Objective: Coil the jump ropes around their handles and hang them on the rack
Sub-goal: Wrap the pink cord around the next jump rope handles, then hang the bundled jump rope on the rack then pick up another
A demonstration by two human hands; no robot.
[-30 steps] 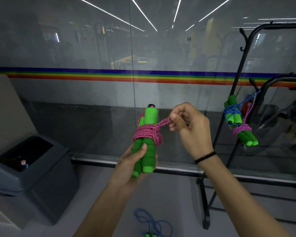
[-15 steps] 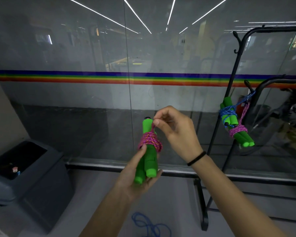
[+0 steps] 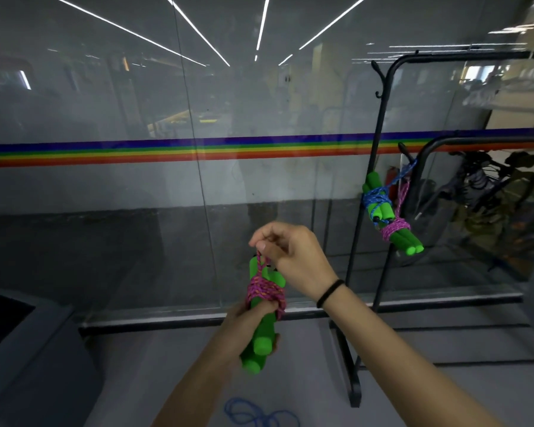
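Pink rope coiled, end being tied off; not on the rack yet.

Left grip (image 3: 245, 326) was clenched round the lower part of the green handles (image 3: 262, 343), held upright at lower centre of the frame. Right grip (image 3: 293, 260) pinched the free loop of the pink rope (image 3: 264, 292) just above its coil, which sat tight round the middle of the handles. Read as the tie-off step, with the hang to follow. Rack (image 3: 379, 167) stood at the right of the frame, well apart from both hands, with a blue-rope bundle (image 3: 375, 198) and a pink-rope bundle (image 3: 395, 228) already hanging from it. Loose blue rope (image 3: 259, 417) lay uncoiled on the floor at bottom centre. Estimate: two done, one nearly done, at least one left.
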